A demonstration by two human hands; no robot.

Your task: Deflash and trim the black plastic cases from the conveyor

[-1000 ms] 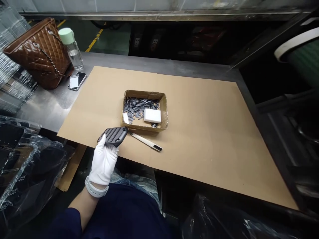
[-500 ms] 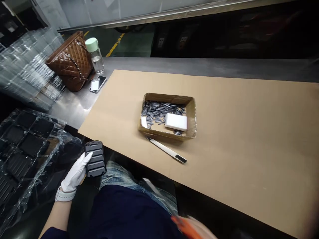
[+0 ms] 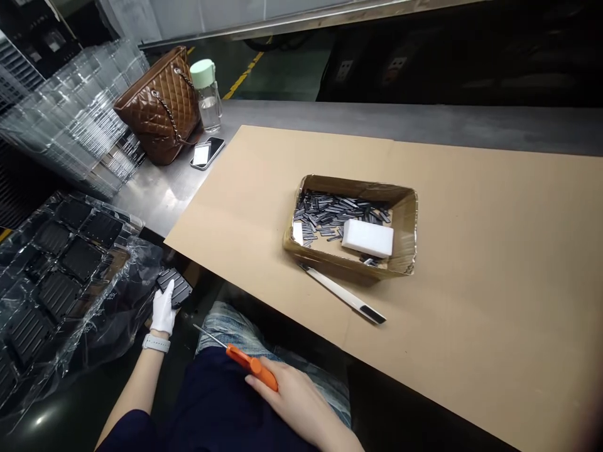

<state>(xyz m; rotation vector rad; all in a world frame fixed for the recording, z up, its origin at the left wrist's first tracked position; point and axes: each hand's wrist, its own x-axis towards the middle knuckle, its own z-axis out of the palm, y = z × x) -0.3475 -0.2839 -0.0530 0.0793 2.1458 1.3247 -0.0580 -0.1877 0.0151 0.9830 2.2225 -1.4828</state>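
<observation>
My left hand (image 3: 163, 312), in a white glove, grips the near edge of a black ribbed plastic tray (image 3: 176, 287). The tray is tilted, off the left corner of the table and beside a bag of similar parts. My bare right hand (image 3: 294, 392) is closed around the handle of an orange utility knife (image 3: 245, 359) above my lap. Its long, thin blade points up and left toward the tray, some distance from it.
Plastic-wrapped black trays (image 3: 61, 289) lie at left. On the cardboard sheet (image 3: 480, 282) sit a box (image 3: 409, 238) of small black strips with a white block (image 3: 368, 238), and a white stick-like tool (image 3: 343, 294). Behind are a brown bag (image 3: 162, 107), bottle (image 3: 207, 100) and phone (image 3: 207, 154).
My left hand has turned and tipped the black tray away from me. My right hand has come up and left into view with the knife. The camera view has shifted left.
</observation>
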